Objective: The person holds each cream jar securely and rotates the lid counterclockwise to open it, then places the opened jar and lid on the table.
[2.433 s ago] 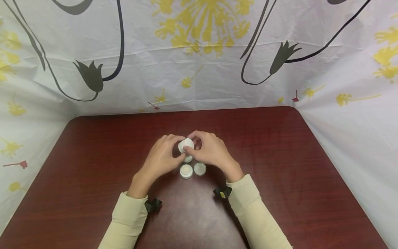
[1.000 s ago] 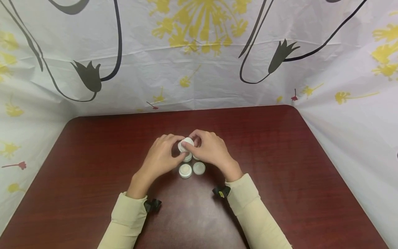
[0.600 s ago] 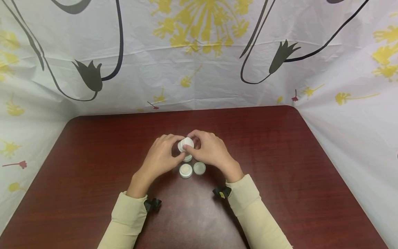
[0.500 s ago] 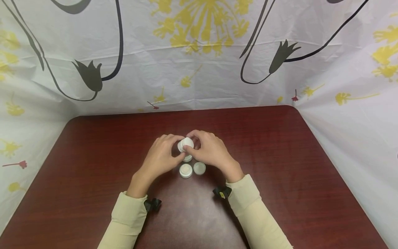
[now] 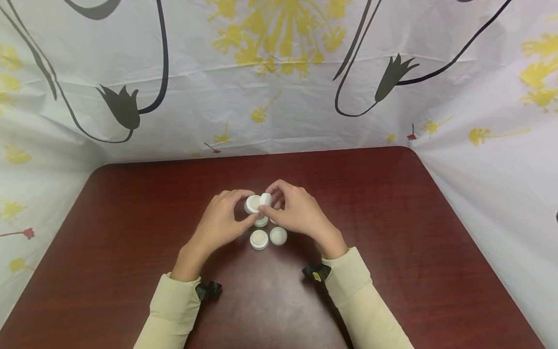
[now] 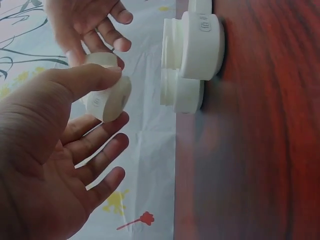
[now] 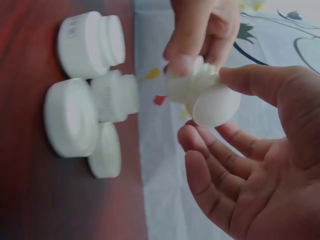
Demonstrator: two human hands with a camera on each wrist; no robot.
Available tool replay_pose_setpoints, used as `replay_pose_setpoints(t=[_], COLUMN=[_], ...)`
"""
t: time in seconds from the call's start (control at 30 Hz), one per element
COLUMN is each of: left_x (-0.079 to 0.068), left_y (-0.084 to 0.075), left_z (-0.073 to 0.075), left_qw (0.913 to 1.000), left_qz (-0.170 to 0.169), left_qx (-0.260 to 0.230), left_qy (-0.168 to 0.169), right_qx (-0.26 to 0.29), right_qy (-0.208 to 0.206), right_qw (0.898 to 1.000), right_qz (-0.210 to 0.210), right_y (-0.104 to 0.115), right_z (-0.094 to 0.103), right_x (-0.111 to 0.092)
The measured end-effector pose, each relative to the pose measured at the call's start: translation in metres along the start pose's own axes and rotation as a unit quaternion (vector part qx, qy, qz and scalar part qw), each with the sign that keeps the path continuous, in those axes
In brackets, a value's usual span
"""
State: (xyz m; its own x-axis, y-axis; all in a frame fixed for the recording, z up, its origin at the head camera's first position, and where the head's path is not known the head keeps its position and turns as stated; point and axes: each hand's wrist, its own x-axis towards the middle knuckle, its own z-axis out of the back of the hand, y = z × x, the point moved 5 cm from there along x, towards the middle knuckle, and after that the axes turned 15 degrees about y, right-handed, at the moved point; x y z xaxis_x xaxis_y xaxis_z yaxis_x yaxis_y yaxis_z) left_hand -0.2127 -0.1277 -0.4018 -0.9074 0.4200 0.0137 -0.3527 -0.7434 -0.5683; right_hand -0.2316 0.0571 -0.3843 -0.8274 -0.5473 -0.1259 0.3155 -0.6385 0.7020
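In the head view my left hand [image 5: 215, 220] pinches a small white jar [image 5: 251, 205] between thumb and fingers, its pale round top now uncovered. My right hand [image 5: 301, 211] holds the white lid [image 5: 265, 199], tilted on edge just beside the jar's mouth. The right wrist view shows the lid's smooth face, with the jar's threaded neck close behind it. Below the hands, two uncovered white jars [image 5: 259, 240] stand on the table, one partly behind the left thumb. Two lids [image 7: 72, 119] lie next to them; the farther is mostly hidden by the right hand in the head view.
The dark red wooden table [image 5: 379, 252] extends around the hands on all sides. A white cloth [image 5: 187, 97] with yellow and grey flower prints hangs behind it and along both sides. Black wrist cameras [image 5: 317, 272] sit at the cream sleeve cuffs.
The lid has come off the held jar: my right hand has tipped it up and to the right, baring the jar's top. The jars and lids on the table stay put.
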Motion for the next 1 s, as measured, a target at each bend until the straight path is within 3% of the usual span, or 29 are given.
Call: replay_pose_setpoints(t=[0.3, 0.6, 0.8, 1.0], left_x=[-0.019, -0.041, -0.055, -0.065], left_y=[0.001, -0.008, -0.016, -0.019], left_z=[-0.002, -0.020, -0.033, -0.044], left_qw=[0.9996, 0.9994, 0.9992, 0.9994], left_qz=[-0.005, -0.026, -0.037, -0.033], left_qx=[-0.024, -0.024, -0.014, 0.000], left_qy=[-0.012, 0.000, 0.000, 0.014], right_qx=[0.030, 0.065, 0.036, 0.029], right_qy=[0.008, 0.011, -0.008, 0.003], right_qw=[0.998, 0.995, 0.996, 0.997], right_qz=[0.060, 0.073, 0.084, 0.076], right_y=[-0.013, -0.020, -0.026, -0.034], right_z=[-0.007, -0.019, -0.029, -0.043], right_x=[-0.014, -0.040, -0.058, -0.071])
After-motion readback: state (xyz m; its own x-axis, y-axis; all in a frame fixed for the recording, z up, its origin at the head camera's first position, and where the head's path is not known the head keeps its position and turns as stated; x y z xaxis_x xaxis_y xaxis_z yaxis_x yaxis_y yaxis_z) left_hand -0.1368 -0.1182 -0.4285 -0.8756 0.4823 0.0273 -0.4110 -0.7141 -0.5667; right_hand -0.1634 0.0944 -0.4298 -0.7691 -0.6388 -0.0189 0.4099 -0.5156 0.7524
